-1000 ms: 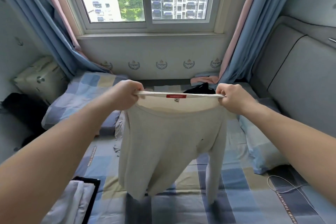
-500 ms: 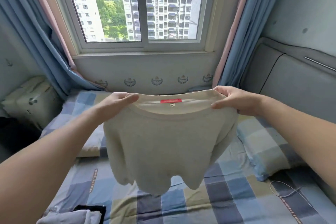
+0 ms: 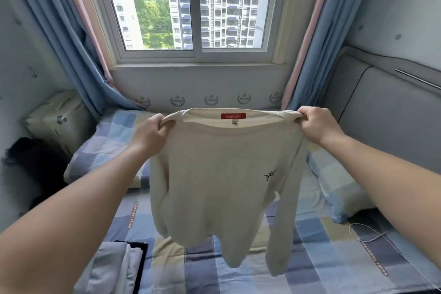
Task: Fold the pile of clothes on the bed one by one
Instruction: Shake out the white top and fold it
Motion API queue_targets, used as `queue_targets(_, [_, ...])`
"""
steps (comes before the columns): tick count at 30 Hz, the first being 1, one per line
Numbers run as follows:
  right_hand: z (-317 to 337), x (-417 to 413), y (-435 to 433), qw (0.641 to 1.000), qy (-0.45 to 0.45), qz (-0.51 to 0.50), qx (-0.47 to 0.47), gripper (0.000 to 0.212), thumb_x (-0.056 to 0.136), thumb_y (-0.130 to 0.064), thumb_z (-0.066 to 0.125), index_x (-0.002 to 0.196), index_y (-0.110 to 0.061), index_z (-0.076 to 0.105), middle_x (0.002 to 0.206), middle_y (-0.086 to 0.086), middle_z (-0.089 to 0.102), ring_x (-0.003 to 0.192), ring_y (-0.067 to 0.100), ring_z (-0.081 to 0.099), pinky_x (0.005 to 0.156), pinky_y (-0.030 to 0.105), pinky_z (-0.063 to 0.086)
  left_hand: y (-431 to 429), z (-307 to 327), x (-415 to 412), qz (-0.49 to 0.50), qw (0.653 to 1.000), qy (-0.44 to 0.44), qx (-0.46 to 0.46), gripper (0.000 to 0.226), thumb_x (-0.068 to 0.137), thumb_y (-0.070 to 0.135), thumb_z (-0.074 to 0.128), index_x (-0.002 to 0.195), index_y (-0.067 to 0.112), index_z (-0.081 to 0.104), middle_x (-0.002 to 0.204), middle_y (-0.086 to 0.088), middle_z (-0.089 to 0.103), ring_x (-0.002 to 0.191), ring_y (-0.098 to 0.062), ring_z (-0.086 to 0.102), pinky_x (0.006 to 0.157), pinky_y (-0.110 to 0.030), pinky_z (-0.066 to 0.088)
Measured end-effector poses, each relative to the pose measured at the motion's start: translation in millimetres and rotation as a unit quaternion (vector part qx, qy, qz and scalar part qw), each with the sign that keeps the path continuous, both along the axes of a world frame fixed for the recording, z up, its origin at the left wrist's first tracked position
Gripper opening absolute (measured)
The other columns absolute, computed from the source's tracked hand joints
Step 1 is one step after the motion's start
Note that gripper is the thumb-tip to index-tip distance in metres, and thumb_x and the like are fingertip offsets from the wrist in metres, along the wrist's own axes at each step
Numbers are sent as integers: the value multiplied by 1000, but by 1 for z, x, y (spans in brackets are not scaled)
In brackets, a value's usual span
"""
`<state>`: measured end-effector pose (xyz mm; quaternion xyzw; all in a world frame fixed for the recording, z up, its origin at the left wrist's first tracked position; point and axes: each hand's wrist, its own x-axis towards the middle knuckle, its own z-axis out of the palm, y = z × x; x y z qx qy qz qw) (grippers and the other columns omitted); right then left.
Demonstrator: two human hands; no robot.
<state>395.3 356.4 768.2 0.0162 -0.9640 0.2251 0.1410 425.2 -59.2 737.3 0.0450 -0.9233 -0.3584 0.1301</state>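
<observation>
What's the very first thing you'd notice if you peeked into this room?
The cream sweater, held up in the air in the middle by its shoulders, the left hand gripping one and the right hand the other. A red label shows inside its collar. Behind it, the big window shows tall buildings and green trees, and below lies the checked bed.

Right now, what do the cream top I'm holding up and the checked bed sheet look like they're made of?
Cream top: seems a soft matte knit, perhaps cotton or a blend; ribbed neckband, limp drape. Bed sheet: looks like thin woven fabric, probably cotton, matte with a printed check; it lies in fine creases. Exact fibres cannot be told.
</observation>
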Motion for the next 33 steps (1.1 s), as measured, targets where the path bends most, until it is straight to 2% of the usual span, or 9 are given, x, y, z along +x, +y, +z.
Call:
queue_targets(5, [-8, 59, 33, 997, 41, 26, -64, 28, 97, -16, 49, 104, -19, 76, 97, 9, 75, 96, 32, 64, 82, 38, 50, 33, 5, 80, 37, 998, 46, -18, 39, 99, 45, 56, 72, 23, 40, 69, 1, 51, 66, -17, 47, 61, -38, 32])
queue_targets(9, [-3, 107, 58, 993, 55, 45, -97, 28, 98, -12, 48, 105, -13, 75, 93, 8, 72, 92, 28, 62, 77, 29, 41, 54, 11, 143, 50, 992, 89, -70, 44, 98, 49, 58, 69, 23, 37, 64, 1, 51, 68, -27, 48, 65, -40, 36])
queue_targets(15, [9, 148, 86, 986, 24, 28, -164, 24, 104, -20, 43, 93, -6, 60, 82, 7, 60, 82, 29, 54, 64, 34, 36, 76, 31, 190, 19, 980, 163, -115, 38, 100, 47, 56, 79, 16, 48, 74, -4, 58, 74, -30, 52, 68, -40, 41])
queue_targets(17, [19, 153, 92, 982, 37, 38, -180, 28, 106, -25, 41, 92, -7, 56, 79, 4, 56, 76, 25, 51, 58, 33, 36, 78, 41, 192, 0, 970, 198, -141, 40, 101, 52, 48, 79, 18, 48, 76, -2, 56, 75, -29, 53, 70, -44, 45])
queue_targets(20, [32, 151, 99, 982, 55, 40, -178, 33, 106, -35, 39, 91, -10, 55, 79, 5, 58, 71, 19, 51, 60, 32, 39, 83, 52, 185, 9, 955, 231, -186, 40, 103, 53, 39, 77, 23, 45, 69, -2, 55, 68, -34, 54, 63, -46, 47])
queue_targets(24, [35, 124, 104, 985, 97, 43, -139, 32, 105, -34, 44, 95, -11, 63, 86, 6, 62, 78, 27, 54, 66, 36, 38, 88, 47, 160, 32, 963, 197, -183, 33, 105, 46, 43, 81, 23, 45, 67, -11, 60, 67, -42, 57, 64, -49, 50])
queue_targets(27, [21, 83, 99, 988, 96, 41, -115, 26, 104, -25, 50, 105, -9, 71, 95, 7, 62, 89, 23, 53, 75, 28, 35, 86, 29, 121, 57, 976, 142, -152, 37, 104, 42, 49, 89, 9, 55, 77, -17, 65, 76, -42, 58, 70, -47, 47])
queue_targets(30, [-10, 26, 87, 992, 69, 12, -102, 21, 100, -23, 56, 96, -11, 72, 93, 9, 69, 87, 24, 58, 74, 30, 38, 75, -5, 61, 70, 983, 100, -134, 38, 101, 44, 54, 93, 8, 59, 81, -15, 65, 82, -39, 59, 70, -42, 44])
queue_targets(33, [-53, -48, 70, 996, 28, -31, -76, 19, 94, -33, 63, 84, -18, 68, 95, 9, 70, 92, 29, 62, 78, 38, 49, 58, -55, -16, 71, 984, 64, -149, 38, 101, 47, 53, 94, 10, 60, 86, -17, 66, 79, -37, 58, 68, -40, 43])
